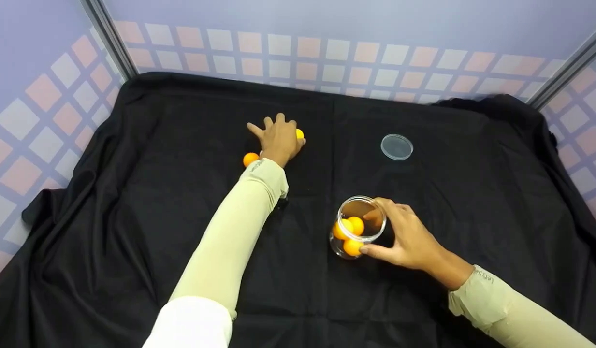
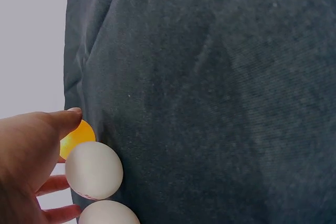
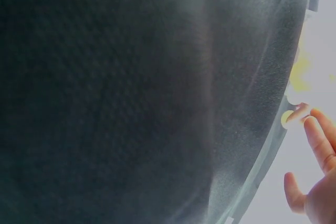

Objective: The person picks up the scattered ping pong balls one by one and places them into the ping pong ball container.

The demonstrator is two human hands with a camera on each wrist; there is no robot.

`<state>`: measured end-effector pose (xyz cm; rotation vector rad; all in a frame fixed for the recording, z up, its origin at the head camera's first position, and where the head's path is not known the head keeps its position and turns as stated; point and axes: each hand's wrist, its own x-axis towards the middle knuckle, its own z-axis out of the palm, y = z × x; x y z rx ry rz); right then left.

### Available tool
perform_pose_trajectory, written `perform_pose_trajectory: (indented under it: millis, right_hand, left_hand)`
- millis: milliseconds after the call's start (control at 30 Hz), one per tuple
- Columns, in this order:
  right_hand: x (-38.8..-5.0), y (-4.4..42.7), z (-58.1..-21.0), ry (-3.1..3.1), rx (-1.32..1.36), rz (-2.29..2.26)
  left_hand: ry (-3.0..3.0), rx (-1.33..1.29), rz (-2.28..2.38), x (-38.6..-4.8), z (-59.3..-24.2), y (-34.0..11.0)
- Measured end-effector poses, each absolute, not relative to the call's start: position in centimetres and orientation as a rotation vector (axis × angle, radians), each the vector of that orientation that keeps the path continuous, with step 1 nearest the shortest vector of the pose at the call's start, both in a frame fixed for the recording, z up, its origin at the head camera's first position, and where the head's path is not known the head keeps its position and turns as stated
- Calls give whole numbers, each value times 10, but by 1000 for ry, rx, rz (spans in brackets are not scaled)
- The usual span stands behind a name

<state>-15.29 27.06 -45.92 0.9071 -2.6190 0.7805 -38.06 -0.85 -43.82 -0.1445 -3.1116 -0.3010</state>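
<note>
In the head view, my left hand [image 1: 277,140] reaches over the black cloth, its thumb and a finger about a yellow-orange ball [image 1: 299,133]; the other fingers are spread. The left wrist view shows this ball partly behind a white ball [image 2: 94,170], with a second white ball [image 2: 109,214] below it. An orange ball [image 1: 251,159] lies beside the left wrist. My right hand [image 1: 408,237] grips a clear, open-topped jar [image 1: 340,215] from its right side. Three orange balls [image 1: 353,247] show inside the jar. Glare hides most of the jar in the right wrist view.
A clear round lid [image 1: 397,147] lies flat on the black cloth [image 1: 181,159], behind the jar and to its right. Panels with pink and white squares [image 1: 278,44] stand behind the table and at both sides. The cloth is bunched along the edges.
</note>
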Motion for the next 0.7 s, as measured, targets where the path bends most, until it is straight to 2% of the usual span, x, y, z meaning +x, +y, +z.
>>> perform_pose_trajectory:
  millis: [700]
  right_hand:
    - [-154,271,-460,-2595,917,777]
  left_hand:
    - [-3030,-435,-443,-356,-405,3]
